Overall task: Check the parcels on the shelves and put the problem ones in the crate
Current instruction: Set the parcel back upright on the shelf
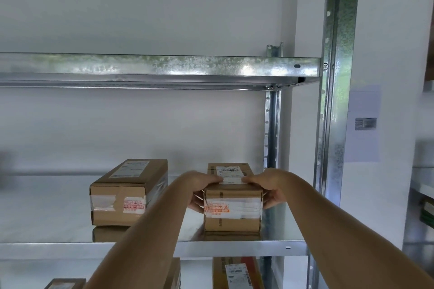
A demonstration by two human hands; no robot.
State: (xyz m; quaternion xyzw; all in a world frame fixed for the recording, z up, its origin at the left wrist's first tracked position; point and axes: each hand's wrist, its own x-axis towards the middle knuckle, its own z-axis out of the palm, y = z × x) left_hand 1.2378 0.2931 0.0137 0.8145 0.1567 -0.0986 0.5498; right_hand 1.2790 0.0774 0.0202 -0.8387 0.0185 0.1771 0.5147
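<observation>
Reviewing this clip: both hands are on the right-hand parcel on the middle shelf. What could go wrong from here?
1. The left hand and right hand grip the right parcel near its front end only; lifted like this, its rear may sag or slip.
2. That parcel sits near the shelf's front edge, so a careless pull might drop it.
3. The left forearm passes close to the left parcel and may nudge it.

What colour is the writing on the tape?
Orange-red, on the white tape across the held parcel's front, head view.

Two taped brown parcels (232, 204) (128, 192) upright, apart on the shelf (234, 247)
</observation>
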